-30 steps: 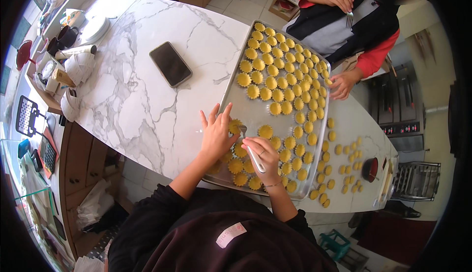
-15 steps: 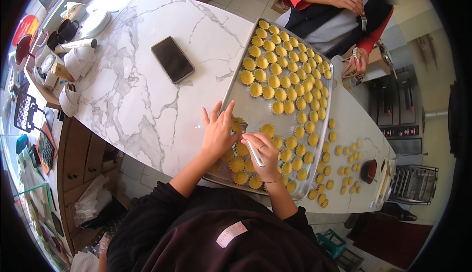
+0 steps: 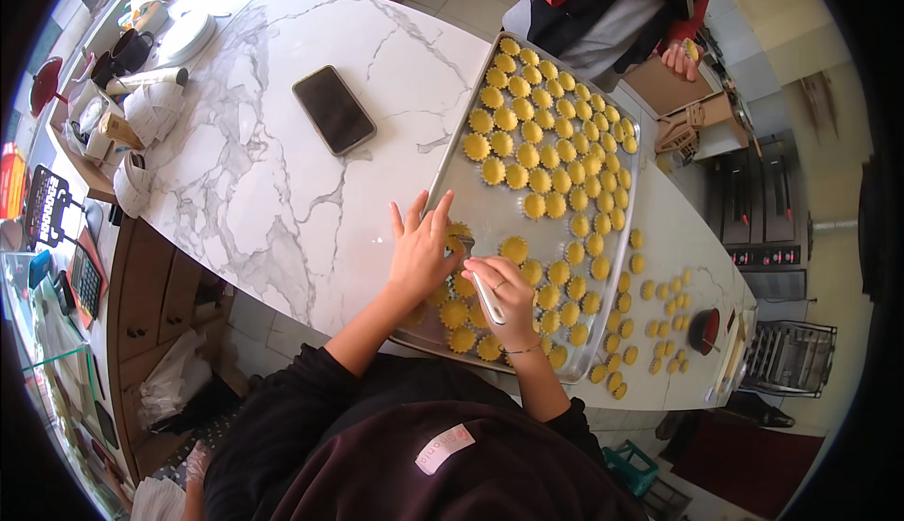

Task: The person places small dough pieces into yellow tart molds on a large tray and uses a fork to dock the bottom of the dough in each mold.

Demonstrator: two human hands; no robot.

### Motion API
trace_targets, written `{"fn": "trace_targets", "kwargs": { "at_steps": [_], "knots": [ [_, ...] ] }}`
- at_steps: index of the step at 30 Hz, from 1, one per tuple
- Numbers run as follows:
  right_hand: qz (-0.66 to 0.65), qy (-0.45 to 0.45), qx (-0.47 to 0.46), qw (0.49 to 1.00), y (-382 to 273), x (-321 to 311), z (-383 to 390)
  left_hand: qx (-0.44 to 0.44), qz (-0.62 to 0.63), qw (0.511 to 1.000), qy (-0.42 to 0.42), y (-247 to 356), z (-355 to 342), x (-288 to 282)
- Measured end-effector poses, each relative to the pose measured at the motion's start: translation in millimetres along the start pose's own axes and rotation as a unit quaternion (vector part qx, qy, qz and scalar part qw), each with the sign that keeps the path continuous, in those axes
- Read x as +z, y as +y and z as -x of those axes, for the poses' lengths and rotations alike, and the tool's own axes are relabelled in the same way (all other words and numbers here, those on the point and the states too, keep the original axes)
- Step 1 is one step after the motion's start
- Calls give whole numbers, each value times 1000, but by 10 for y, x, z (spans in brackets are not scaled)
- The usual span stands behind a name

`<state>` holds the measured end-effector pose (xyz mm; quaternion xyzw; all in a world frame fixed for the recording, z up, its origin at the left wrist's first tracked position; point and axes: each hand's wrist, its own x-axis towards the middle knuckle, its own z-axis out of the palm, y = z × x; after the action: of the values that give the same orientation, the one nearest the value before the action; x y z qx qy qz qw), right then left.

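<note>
My left hand (image 3: 420, 252) is over the near left part of a large metal tray (image 3: 439, 178). It steadies a yellow, fluted tart shell (image 3: 459, 230) at its thumb side, with the other fingers raised and spread. My right hand (image 3: 507, 297) grips a fork (image 3: 489, 297) by its pale handle. The fork's metal head meets the tart shell beside my left thumb; its tines are partly hidden. Several more tart shells (image 3: 514, 250) lie around both hands, and rows of them fill the far part of the tray.
A dark phone (image 3: 334, 111) lies on the marble-patterned table (image 3: 273, 144) left of the tray. More shells (image 3: 637, 263) and a dark bowl (image 3: 704, 330) stand to the right. Across the tray, another person's hand (image 3: 680, 59) holds a small shell. Cups and plates (image 3: 186, 39) are at the far left.
My hands, the fork and the tart shell stay almost in place. The other person's hands have shifted slightly, and the view has turned a little.
</note>
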<state>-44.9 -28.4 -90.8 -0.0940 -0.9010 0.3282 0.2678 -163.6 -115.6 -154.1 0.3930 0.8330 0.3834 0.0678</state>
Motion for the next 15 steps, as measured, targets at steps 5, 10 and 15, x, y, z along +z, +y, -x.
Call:
{"fn": "trace_targets", "kwargs": {
  "at_steps": [5,10,15],
  "knots": [
    [10,-15,-3,1000,17,15,-2,-2,8,1000,-15,-3,-4,-17],
    [-13,30,4,999,-27,-28,-3,-2,7,1000,-14,12,-9,-37],
    [6,15,-4,1000,-66,-68,-3,3,0,1000,-11,-8,-4,-32]
  ]
}}
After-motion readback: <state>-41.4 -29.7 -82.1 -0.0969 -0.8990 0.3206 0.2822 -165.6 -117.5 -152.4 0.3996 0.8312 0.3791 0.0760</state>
